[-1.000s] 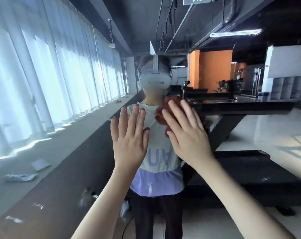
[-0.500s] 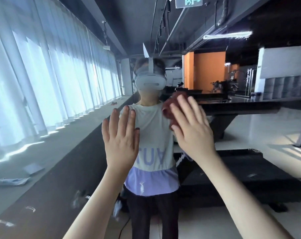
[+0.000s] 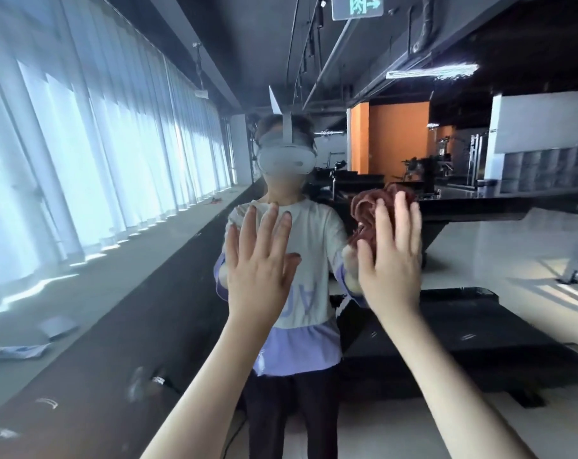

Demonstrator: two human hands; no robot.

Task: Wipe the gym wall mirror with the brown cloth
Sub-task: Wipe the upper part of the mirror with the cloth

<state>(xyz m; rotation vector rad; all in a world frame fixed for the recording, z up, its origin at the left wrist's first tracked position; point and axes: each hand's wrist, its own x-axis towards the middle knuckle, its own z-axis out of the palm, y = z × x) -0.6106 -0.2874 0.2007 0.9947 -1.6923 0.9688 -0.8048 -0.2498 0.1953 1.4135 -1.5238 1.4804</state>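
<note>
The wall mirror fills the whole head view and reflects the gym and a person with a white headset. My right hand presses the crumpled brown cloth flat against the glass, fingers spread over it; part of the cloth shows above and to the left of the fingers. My left hand lies flat on the mirror to the left of the cloth, fingers apart and holding nothing.
In the reflection, a curtained window wall and a long ledge run along the left. A dark bench or platform stands at the right, with an orange wall and gym machines farther back.
My right hand has slid the cloth to the right across the glass. My left hand stays flat on the mirror, a little higher in view.
</note>
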